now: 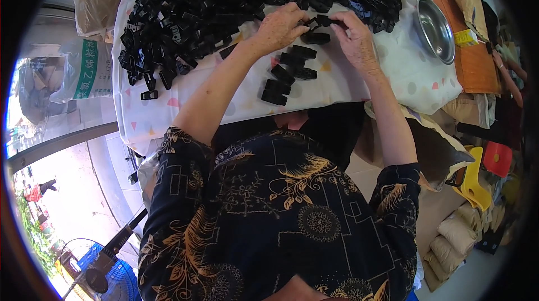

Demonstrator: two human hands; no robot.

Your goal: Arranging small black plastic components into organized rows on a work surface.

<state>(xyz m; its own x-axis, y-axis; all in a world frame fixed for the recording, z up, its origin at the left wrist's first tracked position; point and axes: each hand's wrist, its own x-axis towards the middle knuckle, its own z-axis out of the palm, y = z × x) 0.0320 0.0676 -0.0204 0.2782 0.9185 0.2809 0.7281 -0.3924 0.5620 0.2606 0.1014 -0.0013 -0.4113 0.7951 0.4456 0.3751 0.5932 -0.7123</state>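
Close together, left hand [282, 27] and right hand [355, 42] — fingers pinching black parts [323, 21], patterned tablecloth [407, 68] beneath.

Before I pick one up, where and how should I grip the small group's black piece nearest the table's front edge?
Probably best to pinch the front black piece by its short left and right ends, coming from the person's side: it lies roughly left to right, both ends look free, and another black piece sits close behind it.
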